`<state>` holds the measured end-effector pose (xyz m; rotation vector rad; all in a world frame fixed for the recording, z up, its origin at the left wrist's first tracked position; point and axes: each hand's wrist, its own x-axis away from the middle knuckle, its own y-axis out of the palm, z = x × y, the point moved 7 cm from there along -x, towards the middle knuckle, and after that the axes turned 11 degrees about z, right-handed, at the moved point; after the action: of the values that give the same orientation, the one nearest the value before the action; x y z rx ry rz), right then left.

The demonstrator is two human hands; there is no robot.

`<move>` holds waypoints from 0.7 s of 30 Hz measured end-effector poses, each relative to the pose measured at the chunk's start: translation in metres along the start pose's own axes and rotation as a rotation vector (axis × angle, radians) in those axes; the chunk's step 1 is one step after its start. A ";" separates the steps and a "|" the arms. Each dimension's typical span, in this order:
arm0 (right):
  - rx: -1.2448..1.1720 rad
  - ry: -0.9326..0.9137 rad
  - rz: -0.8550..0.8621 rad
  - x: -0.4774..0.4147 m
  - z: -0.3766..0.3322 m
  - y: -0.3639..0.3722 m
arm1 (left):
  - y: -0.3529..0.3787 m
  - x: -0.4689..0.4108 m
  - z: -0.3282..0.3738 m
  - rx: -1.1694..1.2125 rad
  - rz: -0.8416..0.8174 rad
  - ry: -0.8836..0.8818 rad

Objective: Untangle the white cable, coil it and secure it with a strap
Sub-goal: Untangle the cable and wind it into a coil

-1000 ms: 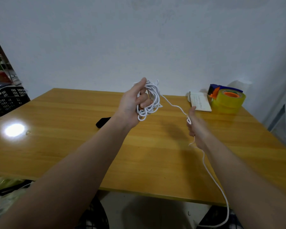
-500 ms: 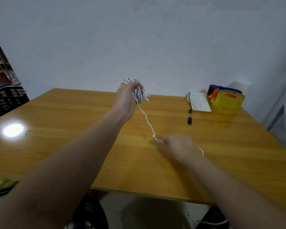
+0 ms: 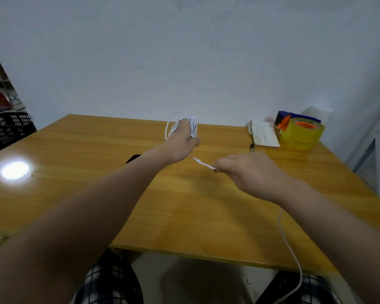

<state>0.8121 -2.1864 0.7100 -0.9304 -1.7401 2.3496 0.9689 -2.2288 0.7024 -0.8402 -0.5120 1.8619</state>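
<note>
My right hand [image 3: 248, 172] has come back up and in from low over the bench [image 3: 97, 183]. The stretch of cable [image 3: 192, 126] between my hands is now short and nearly taut. I read that as the end of one winding pass, with another loop about to go onto the bundle. Coiling looks well under way, and no strap is on yet. A small kink [image 3: 198, 160], perhaps a knot, shows in that short stretch, and I judge it needs working loose before it is wound in. My left hand [image 3: 181, 142] is closed round the bundle, with loops standing out above it. My right fingers [image 3: 223, 166] pinch the strand just beyond the kink. The rest runs from under my right wrist, off the bench edge and down.
</note>
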 end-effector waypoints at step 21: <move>-0.327 0.239 0.363 0.000 0.029 -0.019 | -0.007 -0.001 0.000 -0.087 0.084 0.072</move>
<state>0.7917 -2.2044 0.7315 -1.6266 -2.0289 2.0480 0.9738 -2.2267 0.7076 -0.9963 -0.5225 1.8888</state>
